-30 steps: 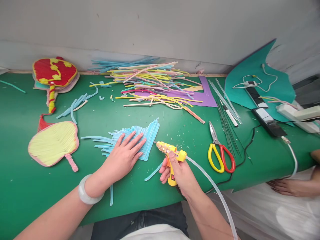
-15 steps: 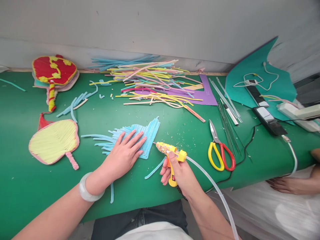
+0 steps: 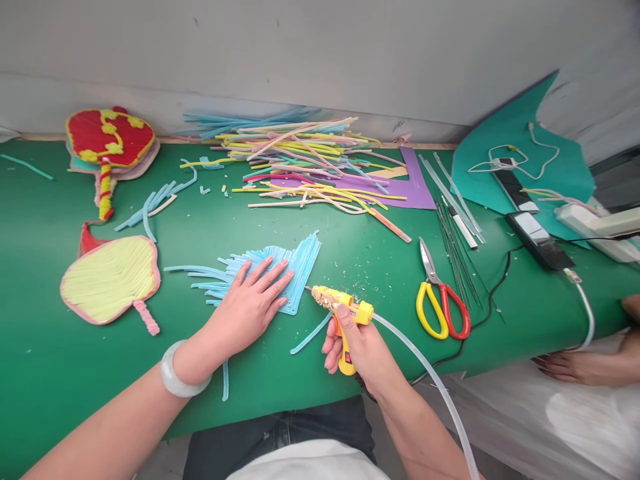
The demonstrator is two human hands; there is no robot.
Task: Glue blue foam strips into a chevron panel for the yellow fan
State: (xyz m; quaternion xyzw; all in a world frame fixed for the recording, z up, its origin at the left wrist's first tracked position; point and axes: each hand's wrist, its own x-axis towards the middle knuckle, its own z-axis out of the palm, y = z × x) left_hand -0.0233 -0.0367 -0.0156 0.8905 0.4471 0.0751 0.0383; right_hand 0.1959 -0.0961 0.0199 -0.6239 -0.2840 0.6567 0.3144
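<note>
We've got our left hand (image 3: 250, 303) pressed flat on the blue strip fan (image 3: 303, 260) mid-frame on the green tabletop (image 3: 60, 373), grip spread wide and holding nothing. Just right of it, our right hand (image 3: 357, 343) has its grip wrapped round the yellow glue gun (image 3: 345, 308). The nozzle points left at the fan's lower right edge, can't tell if it's touching. A clear glue stick (image 3: 425, 373) trails off lower right. Scissors (image 3: 443, 310) lie further right, a yellow fan (image 3: 107, 280) at left, and loose coloured strips (image 3: 300, 160) are piled upper centre.
</note>
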